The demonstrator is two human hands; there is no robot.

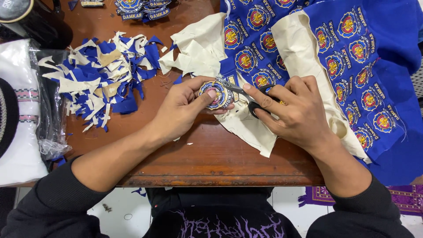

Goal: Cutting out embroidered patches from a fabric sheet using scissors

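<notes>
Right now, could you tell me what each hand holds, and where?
Left hand pinches the round embroidered patch by its edge; right hand holds scissors by the handle loops.

Light was bright and even from overhead, leaving soft, short shadows under the hands. The wooden table [211, 154] carried a faint sheen. Focus was sharp, with slight wide-angle bending at the edges.

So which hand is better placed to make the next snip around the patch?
Right, probably: the right hand holds the scissors, blades at the edge of the patch. The left hand only pinches the patch.
</notes>
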